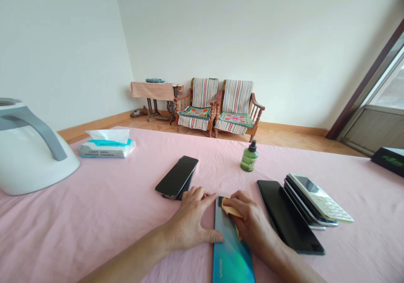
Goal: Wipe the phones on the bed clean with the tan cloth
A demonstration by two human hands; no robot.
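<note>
A blue-green phone (232, 253) lies back side up on the pink cloth in front of me. My right hand (249, 215) is closed on a small yellow-orange cloth (232, 209), pressed against the phone's upper end by the dark camera patch. On the phone's left edge rests my left hand (192, 220), its thumb and fingers spread apart. Just beyond the left hand, a black phone (177, 177) sits on top of another dark one. Right of my right hand lies a large black phone (288, 215), beside a stack of several phones with a white keypad phone (320, 196) on top.
A green spray bottle (249, 158) stands beyond my hands. At left are a tissue pack (105, 148) and a large white kettle-like appliance (34, 152). A black box (388, 161) sits at the right edge. Two wooden chairs (235, 102) and a cloth-covered sewing table (154, 90) stand by the wall.
</note>
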